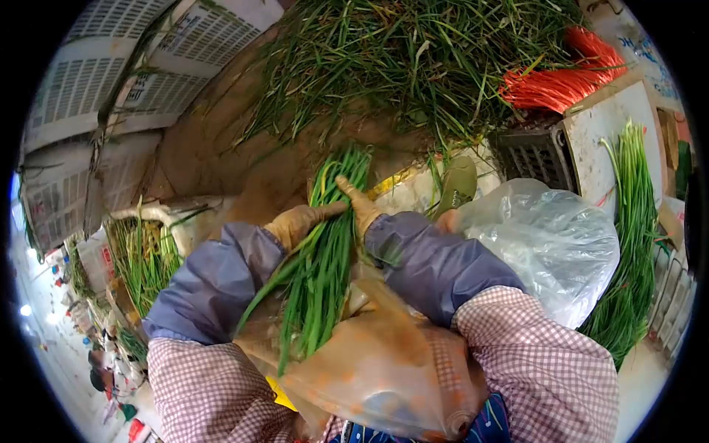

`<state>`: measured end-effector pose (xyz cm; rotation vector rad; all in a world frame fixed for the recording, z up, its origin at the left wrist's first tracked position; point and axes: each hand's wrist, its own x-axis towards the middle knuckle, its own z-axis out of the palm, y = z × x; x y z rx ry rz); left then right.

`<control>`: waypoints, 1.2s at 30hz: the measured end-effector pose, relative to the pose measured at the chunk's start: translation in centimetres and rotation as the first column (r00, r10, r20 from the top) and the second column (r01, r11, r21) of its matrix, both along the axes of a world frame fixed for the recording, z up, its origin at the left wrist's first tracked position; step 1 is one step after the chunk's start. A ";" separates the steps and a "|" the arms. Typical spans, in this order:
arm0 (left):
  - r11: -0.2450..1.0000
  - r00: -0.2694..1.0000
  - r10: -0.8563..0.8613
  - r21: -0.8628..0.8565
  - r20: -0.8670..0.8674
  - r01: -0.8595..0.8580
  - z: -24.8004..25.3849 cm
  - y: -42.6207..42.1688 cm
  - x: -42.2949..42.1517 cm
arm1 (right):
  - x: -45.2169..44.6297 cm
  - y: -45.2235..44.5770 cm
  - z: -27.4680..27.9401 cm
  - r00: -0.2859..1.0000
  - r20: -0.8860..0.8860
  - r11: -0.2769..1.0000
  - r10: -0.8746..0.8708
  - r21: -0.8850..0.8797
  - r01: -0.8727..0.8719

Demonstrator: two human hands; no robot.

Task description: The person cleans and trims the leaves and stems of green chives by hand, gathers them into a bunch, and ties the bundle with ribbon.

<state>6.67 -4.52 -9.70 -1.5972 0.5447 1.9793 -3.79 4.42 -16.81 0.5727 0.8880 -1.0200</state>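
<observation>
Head view — green stalks (pixel 316 284) pass under left fingers (pixel 331 212) — right fingers (pixel 350 190) too.

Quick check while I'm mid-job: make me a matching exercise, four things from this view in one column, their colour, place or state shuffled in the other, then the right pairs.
Things:
1. Bunch of long green leaves
2. Bundle of plastic strands
3. Plastic bag
4. Slotted crate

Descriptions:
A. Clear and crumpled
B. Dark, against a pale panel
C. Held by the left hand and right hand
D. Bright orange-red

Pairs: 1-C, 2-D, 3-A, 4-B
</observation>
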 end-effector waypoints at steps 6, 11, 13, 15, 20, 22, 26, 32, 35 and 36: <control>0.978 0.958 -0.073 -0.210 -0.277 0.013 6.2 1.5 -0.6 | 0.9 -2.6 2.4 0.956 -0.229 0.981 -0.181 0.021 0.191; 0.898 0.945 0.142 -0.364 -0.294 -0.248 12.0 5.2 2.4 | 2.3 -3.8 8.1 0.910 -0.160 0.819 -0.383 -0.515 0.254; 0.813 0.968 -0.077 -0.578 -0.238 -0.077 15.1 5.3 4.1 | 2.8 -3.4 11.5 0.899 -0.142 0.734 -0.415 -0.636 0.239; 0.452 0.901 -0.415 -0.888 -0.126 0.084 15.6 5.1 9.1 | 2.7 -3.6 12.8 0.927 0.003 0.678 -0.374 -0.681 0.276; 0.290 0.931 -0.280 -0.904 0.233 0.314 19.0 8.6 18.4 | 1.6 -4.0 13.6 0.911 0.387 0.538 -0.141 -0.742 0.399; 0.316 0.999 0.029 -0.949 0.013 0.003 23.8 7.9 17.5 | 1.9 -4.3 13.6 0.895 0.424 0.598 -0.135 -0.686 0.415; -0.063 0.841 -0.295 -0.887 0.454 0.457 23.7 5.6 19.5 | 1.9 -6.7 11.3 0.912 0.343 0.670 -0.225 -0.625 0.401; 0.010 0.955 -0.236 -0.982 0.181 0.189 26.5 3.8 17.5 | -3.9 -8.7 9.3 0.751 -0.448 0.767 -0.486 -0.630 0.121; 0.014 0.960 -0.271 -0.997 0.073 0.080 21.3 7.0 21.1 | -11.3 -7.2 5.5 0.725 -0.319 0.782 -0.611 -0.389 0.487; -0.022 0.941 -0.310 -0.991 0.135 0.134 19.9 9.0 20.3 | -12.3 -5.8 4.2 0.719 -0.337 0.782 -0.608 -0.409 0.469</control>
